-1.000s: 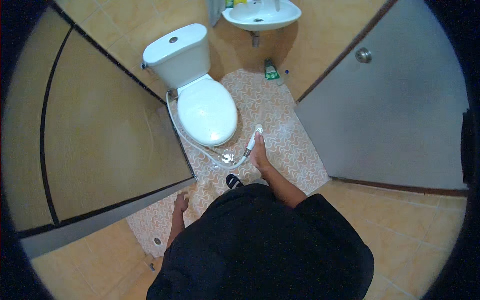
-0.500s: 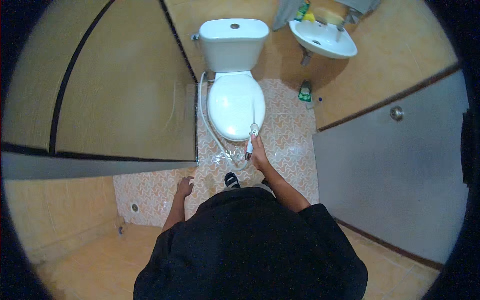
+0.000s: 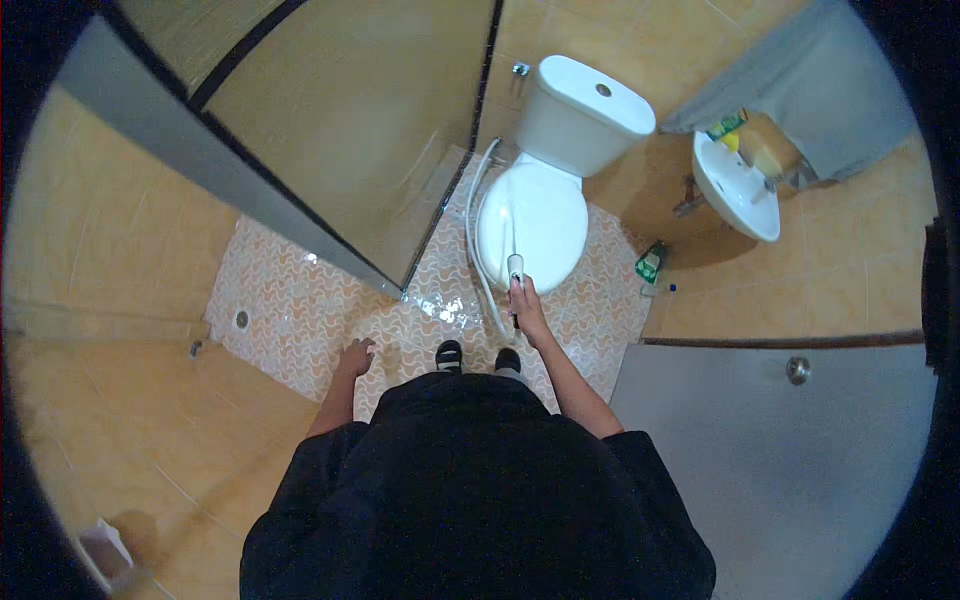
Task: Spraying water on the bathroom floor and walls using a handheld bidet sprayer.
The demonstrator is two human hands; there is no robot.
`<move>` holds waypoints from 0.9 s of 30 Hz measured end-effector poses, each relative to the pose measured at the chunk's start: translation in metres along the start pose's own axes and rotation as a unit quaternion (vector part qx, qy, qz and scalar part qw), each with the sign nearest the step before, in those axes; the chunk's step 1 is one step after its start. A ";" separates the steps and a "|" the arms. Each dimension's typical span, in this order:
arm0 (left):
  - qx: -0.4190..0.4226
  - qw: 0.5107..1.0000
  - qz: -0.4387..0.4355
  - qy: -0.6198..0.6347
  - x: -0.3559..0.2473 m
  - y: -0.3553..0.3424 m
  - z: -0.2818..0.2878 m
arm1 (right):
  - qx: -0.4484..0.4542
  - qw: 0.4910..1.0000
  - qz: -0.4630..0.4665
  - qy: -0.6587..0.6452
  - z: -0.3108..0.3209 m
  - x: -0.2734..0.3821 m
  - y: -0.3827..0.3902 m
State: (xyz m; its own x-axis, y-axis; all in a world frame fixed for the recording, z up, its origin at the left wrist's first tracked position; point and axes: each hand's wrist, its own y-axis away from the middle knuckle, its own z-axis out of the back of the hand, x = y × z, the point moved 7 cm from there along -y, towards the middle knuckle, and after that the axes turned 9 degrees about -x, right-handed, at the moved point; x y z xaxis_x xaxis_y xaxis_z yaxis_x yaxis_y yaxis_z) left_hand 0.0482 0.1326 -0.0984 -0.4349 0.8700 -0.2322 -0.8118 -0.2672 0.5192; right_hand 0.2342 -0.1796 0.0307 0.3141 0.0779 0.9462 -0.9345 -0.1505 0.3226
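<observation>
My right hand is wrapped round a white handheld bidet sprayer, its head pointing away from me. A thin streak of water seems to run from it over the closed lid of the white toilet. The pale hose hangs beside the toilet's left side and trails down to the wet floor. Empty, my left hand hangs low over the tiles with its fingers apart.
A framed partition stands to the left of the toilet. At the right are a wall sink, a green bottle or packet on the floor, and a grey door. A drain lies at the left.
My view has turned, so the toilet and sink now appear farther right and tilted. The sprayer stays in my right hand. More wall shows at the lower left.
</observation>
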 end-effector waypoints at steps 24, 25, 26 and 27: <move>-0.031 0.988 0.104 0.112 -0.011 0.053 -0.040 | 0.121 0.977 0.067 0.165 -0.021 0.004 -0.009; -0.035 0.987 0.103 0.114 -0.011 0.053 -0.041 | 0.133 0.972 0.077 0.176 -0.024 0.004 -0.007; -0.038 0.987 0.102 0.116 -0.011 0.054 -0.042 | 0.135 0.972 0.077 0.177 -0.025 0.001 -0.008; -0.038 0.987 0.104 0.118 -0.011 0.054 -0.044 | 0.150 0.968 0.071 0.186 -0.027 -0.004 -0.009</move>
State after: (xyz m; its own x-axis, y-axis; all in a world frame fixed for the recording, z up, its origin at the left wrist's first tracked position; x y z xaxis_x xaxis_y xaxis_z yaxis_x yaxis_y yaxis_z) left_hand -0.0080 0.0904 -0.1042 -0.6670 0.6748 -0.3160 -0.7181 -0.4689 0.5143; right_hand 0.2367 -0.1523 0.0230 0.0509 0.3773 0.9247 -0.8555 -0.4612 0.2353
